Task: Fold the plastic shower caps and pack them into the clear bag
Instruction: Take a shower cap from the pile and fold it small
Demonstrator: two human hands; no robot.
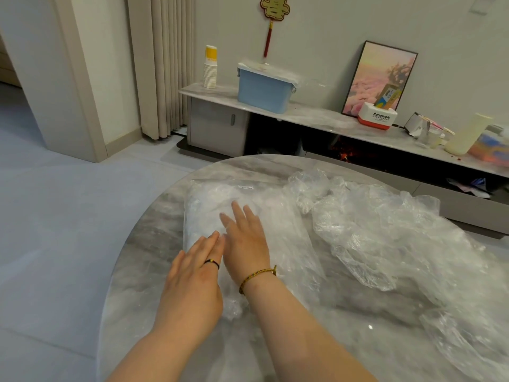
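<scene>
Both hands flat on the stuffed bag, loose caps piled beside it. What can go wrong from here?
1. The clear bag lies close to the table's left rim. The left hand and right hand press flat on slick plastic, so it may slide toward that edge.
2. The loose shower caps sprawl unfolded right beside the bag; they could snag or drag along.

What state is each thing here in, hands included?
Clear plastic bag: stuffed full, lying flat.
Loose clear plastic shower caps: crumpled, unfolded, beside the bag.
Left hand: flat, fingers straight, on the bag.
Right hand: flat, on the bag.
Blue plastic bin: covered with clear plastic.
</scene>
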